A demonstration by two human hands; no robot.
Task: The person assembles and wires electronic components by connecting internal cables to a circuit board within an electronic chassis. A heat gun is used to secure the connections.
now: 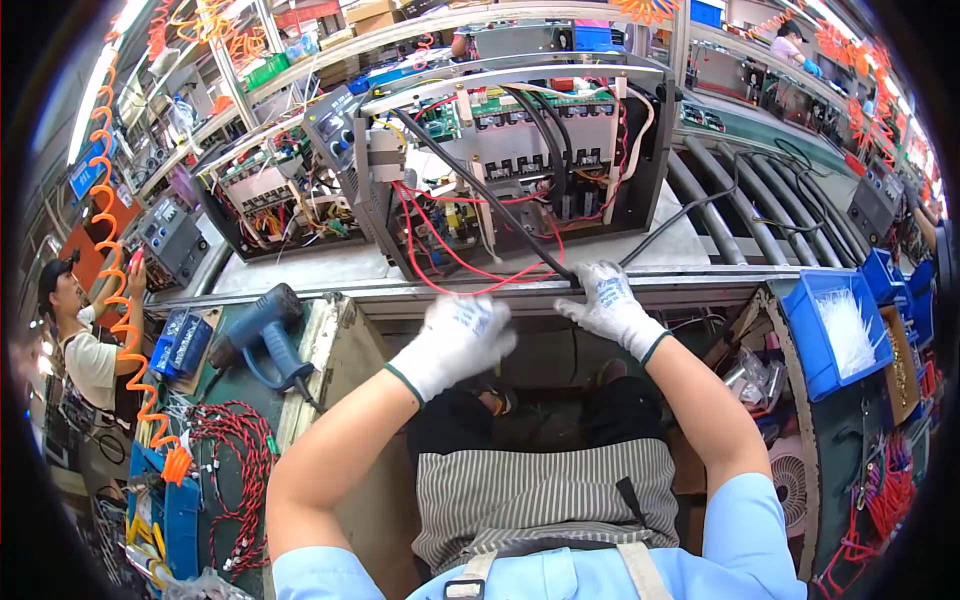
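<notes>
An open-sided machine housing (520, 150) stands upright in front of me, with green circuit boards, black components and wiring inside. A thick black cable (470, 180) slants out of it down to the bench's front edge. There my right hand (608, 305), in a white glove, has its fingers closed around the cable, though the grip is partly hidden. Red wires (460, 268) loop out of the housing just above my left hand (462, 335). That hand, also white-gloved, hovers before the bench edge; motion smears its fingers, and I see nothing clearly held.
A second open housing (285, 195) stands left. Metal rollers (705, 205) carry a black cable at right. A blue heat gun (265, 335) and red-black wires (235, 460) lie on the left side table. A blue bin (838, 325) of white ties stands right. Another person (90, 350) works far left.
</notes>
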